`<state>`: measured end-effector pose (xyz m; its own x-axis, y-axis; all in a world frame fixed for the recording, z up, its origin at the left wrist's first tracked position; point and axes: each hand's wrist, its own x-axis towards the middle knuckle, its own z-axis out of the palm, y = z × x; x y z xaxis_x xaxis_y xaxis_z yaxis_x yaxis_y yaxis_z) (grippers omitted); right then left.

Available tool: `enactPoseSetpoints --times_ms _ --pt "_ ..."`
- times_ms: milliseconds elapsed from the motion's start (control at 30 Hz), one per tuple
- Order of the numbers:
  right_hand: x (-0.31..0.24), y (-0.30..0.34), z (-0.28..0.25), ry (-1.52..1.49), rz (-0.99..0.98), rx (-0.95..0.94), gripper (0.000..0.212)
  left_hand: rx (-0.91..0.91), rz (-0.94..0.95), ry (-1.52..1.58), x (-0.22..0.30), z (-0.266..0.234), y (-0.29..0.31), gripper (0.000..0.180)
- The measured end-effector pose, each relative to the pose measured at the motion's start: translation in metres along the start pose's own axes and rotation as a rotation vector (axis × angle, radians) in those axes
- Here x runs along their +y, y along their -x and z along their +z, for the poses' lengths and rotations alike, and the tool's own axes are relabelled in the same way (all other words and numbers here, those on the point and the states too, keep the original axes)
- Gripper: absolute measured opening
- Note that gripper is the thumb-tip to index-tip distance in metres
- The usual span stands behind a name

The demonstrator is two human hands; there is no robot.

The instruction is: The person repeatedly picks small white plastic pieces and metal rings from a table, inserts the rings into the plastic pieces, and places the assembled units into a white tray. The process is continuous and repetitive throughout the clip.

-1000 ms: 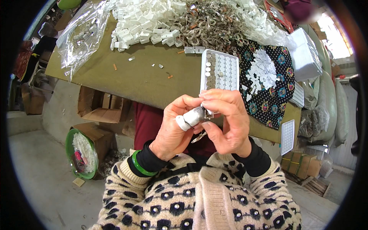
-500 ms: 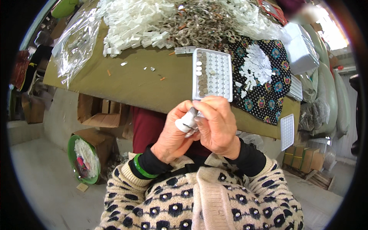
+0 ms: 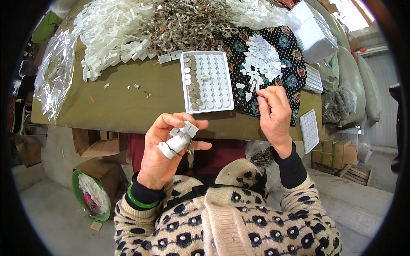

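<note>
Olive tabletop (image 3: 124,100) under white pieces (image 3: 262,57) on patterned cloth (image 3: 291,81), pale sacks (image 3: 352,83) alongside.

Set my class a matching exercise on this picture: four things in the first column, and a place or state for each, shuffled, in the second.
Column one
1. Left hand
2. Right hand
3. White tray
4. Green bangle

Column two
A. Circling a black cuff
B. Holding a small white plastic piece
C. Bearing round greyish discs along its left side
D. Above a patterned cloth

Right pairs: 1-B, 2-D, 3-C, 4-A
</note>
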<state>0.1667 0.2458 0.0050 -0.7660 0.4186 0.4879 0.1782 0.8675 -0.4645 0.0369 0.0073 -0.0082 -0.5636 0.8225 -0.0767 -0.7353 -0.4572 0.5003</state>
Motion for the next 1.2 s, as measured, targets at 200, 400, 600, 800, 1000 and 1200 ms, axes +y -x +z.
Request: enactPoseSetpoints --times_ms 200,400,600,800,1000,1200 --pt "-0.001 0.007 0.013 0.164 -0.065 -0.034 0.035 0.033 -0.078 -0.032 -0.002 0.002 0.001 0.022" --pt "0.003 0.007 0.014 0.138 -0.1 -0.024 0.033 0.035 -0.113 -0.045 -0.004 0.003 0.001 0.023" --pt "0.004 0.01 0.014 0.12 -0.089 -0.038 0.026 0.042 -0.139 -0.045 -0.002 0.004 0.004 0.021" --pt "0.009 0.006 0.012 0.118 -0.172 -0.065 0.022 0.001 -0.137 -0.012 -0.005 0.001 0.006 0.022" --pt "-0.02 0.006 0.003 -0.31 0.112 -0.001 0.009 -0.029 -0.131 0.061 -0.006 -0.002 0.006 0.028" --pt "-0.074 0.009 -0.001 -0.933 0.261 -0.239 0.01 -0.041 -0.169 0.097 -0.007 -0.003 0.008 0.028"
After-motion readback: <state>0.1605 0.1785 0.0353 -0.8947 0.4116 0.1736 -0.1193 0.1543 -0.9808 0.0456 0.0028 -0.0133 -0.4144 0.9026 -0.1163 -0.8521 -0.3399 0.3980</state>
